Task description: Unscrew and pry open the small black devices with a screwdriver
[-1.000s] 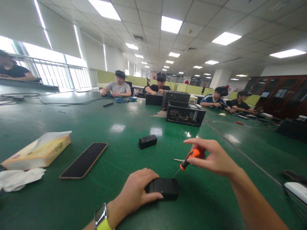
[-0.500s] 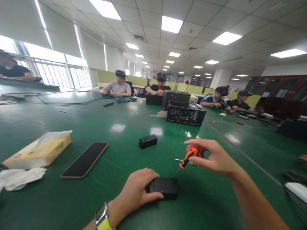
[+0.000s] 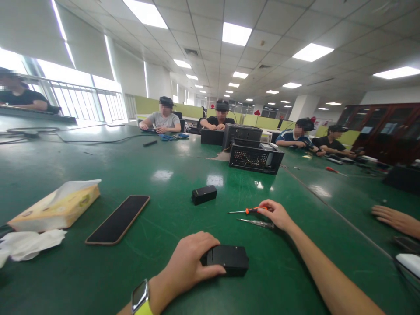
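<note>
While L hand [image 3: 192,258] grips the nearer blk box [image 3: 234,259] on green table [image 3: 131,278], R hand [image 3: 277,214] pinches orange screwdriver [image 3: 252,210] by its handle, nr slim tool [image 3: 259,223], so step's prob a tool swap & next move calls for steady L hold plus clean R grasp.

Legible text: none. Soft tissue pack [image 3: 61,208], left of frame: printed marks on yellow wrapper, blurred, unreadable. Red diamond-shaped sign [image 3: 257,113], upper centre-right, background: any character too small to read. Smaller red diamond [image 3: 212,106], upper centre: likewise unreadable.
</note>
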`<state>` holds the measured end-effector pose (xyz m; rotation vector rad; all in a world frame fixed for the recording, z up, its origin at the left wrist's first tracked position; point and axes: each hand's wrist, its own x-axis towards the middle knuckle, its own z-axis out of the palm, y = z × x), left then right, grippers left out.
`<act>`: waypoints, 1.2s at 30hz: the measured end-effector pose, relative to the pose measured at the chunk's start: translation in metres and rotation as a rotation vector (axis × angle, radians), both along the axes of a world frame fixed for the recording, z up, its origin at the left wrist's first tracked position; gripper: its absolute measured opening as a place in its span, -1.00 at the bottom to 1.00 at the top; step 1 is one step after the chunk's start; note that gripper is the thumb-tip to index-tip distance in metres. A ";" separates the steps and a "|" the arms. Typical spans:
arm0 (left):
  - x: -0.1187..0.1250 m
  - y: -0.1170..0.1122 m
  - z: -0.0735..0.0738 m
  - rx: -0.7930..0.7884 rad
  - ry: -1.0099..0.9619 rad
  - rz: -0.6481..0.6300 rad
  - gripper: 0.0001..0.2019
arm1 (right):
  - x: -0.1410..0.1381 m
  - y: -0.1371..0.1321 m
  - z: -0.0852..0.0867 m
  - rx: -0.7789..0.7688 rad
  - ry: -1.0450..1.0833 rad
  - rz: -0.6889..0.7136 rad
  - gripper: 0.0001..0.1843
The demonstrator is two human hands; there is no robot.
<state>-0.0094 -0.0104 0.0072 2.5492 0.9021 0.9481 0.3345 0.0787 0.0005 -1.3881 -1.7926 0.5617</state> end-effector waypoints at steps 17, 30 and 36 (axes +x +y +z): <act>0.000 -0.001 0.002 -0.006 0.049 0.025 -0.59 | 0.015 -0.047 -0.002 -0.087 -0.286 0.125 -0.80; -0.001 -0.001 0.002 -0.031 0.067 0.025 -0.62 | 0.033 -0.064 0.025 -0.438 -0.084 0.412 -0.69; -0.001 -0.004 0.004 -0.037 0.072 0.029 -0.62 | 0.027 -0.066 0.031 -0.435 -0.039 0.419 -0.72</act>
